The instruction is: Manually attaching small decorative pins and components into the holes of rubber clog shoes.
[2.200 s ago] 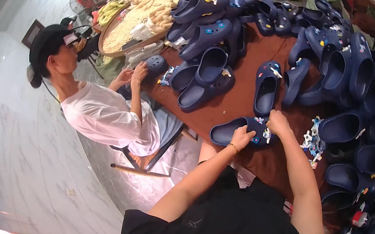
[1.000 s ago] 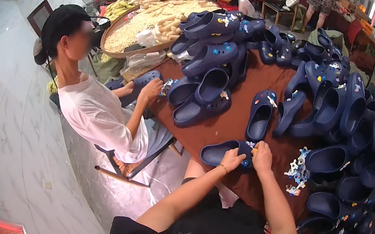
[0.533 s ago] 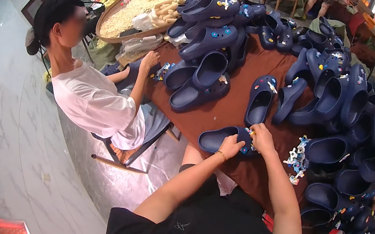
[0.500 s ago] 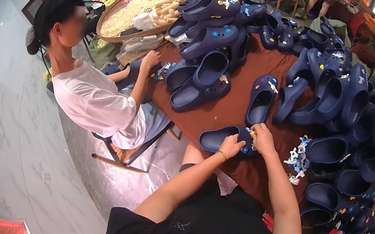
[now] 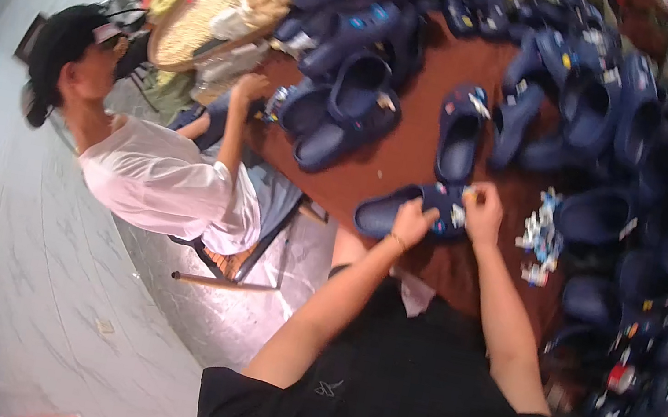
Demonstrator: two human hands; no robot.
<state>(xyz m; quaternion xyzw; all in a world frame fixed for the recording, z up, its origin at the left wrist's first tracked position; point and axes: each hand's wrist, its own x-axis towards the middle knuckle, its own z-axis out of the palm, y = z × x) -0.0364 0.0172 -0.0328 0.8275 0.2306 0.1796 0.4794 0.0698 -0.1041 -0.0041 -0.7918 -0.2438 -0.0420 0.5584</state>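
Note:
On the brown-covered table before me lies a dark blue clog [image 5: 376, 213], its toe part toward the right and charms on its upper. My left hand [image 5: 414, 224] is closed on the clog's upper, thumb and fingers pressed at its edge. Over the toe, my right hand [image 5: 487, 211] pinches a small yellow-orange charm [image 5: 470, 196]; blur hides whether it is seated in the clog. A second dark blue clog [image 5: 459, 139] with charms lies just beyond. To the right of my right hand sits a heap of small white and blue charms [image 5: 542, 232].
Dark blue clogs are piled at the far left [image 5: 351, 113] and along the right side [image 5: 593, 209] of the table [image 5: 415, 151]. A co-worker [image 5: 161, 178] in a white shirt and black cap sits at the left. Beyond stands a wide round basket [image 5: 178, 52].
My view has tilted, so the scene sits higher in the picture and is blurred. My right hand has shifted slightly right along the clog's toe. The left hand keeps its hold.

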